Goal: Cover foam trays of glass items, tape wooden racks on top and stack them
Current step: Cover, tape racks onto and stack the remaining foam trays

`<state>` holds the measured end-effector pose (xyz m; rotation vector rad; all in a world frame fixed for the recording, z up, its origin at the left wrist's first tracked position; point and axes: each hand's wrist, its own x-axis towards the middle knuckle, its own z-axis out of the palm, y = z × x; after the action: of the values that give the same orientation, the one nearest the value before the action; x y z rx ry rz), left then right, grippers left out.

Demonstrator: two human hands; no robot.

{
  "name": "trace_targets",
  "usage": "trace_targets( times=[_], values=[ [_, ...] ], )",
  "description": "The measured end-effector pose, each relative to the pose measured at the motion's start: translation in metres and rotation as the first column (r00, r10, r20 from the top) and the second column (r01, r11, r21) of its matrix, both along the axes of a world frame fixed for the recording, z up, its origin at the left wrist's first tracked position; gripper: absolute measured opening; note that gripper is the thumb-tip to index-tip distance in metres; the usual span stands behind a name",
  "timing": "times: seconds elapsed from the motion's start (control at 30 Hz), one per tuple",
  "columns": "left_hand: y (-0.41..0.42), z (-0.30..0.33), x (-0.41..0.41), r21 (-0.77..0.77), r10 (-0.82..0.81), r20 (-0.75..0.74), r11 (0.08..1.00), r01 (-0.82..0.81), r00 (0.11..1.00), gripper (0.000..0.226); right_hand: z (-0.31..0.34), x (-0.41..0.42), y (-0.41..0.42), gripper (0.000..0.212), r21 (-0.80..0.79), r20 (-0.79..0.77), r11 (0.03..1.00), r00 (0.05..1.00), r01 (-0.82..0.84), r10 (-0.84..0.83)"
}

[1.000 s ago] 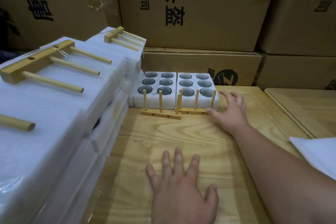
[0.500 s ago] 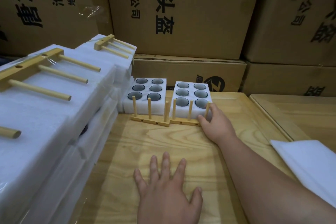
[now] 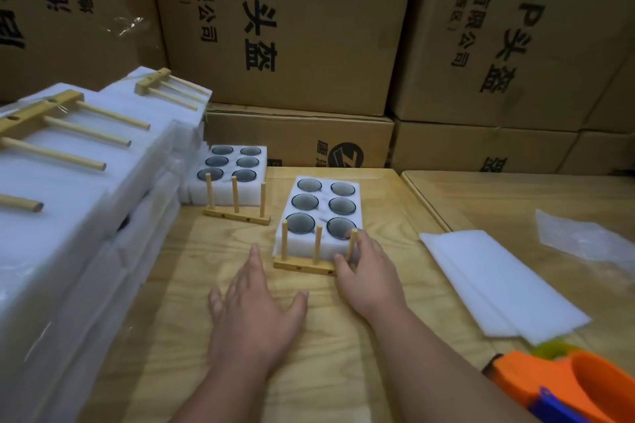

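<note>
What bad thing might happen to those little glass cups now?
The near foam tray is uncovered, so the glass items could chip if bumped. The right hand holds the upright wooden rack by one peg, so it might tip onto them. The left hand holds nothing steady.
</note>
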<state>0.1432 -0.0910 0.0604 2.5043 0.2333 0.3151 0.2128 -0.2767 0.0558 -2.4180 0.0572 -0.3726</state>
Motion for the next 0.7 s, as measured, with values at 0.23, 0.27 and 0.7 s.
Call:
trace_targets(
  times=[0.23, 0.27, 0.7],
  values=[
    [0.008, 0.002, -0.006, -0.239, 0.032, 0.133, 0.971, 0.000, 0.991, 0.053, 0.000, -0.051, -0.001, 0.052, 0.007, 0.018, 1.000, 1.000, -0.005, 0.005],
    [0.010, 0.002, -0.008, -0.255, 0.006, 0.131, 0.967, 0.028, 0.991, 0.045, 0.000, -0.057, -0.002, 0.052, 0.006, 0.016, 1.000, 1.000, -0.007, 0.007],
    [0.019, 0.000, -0.035, -0.259, -0.211, 0.237, 0.927, 0.271, 0.948, 0.027, 0.008, -0.117, -0.012, 0.063, 0.022, -0.023, 0.995, 0.995, -0.101, 0.101]
  ],
)
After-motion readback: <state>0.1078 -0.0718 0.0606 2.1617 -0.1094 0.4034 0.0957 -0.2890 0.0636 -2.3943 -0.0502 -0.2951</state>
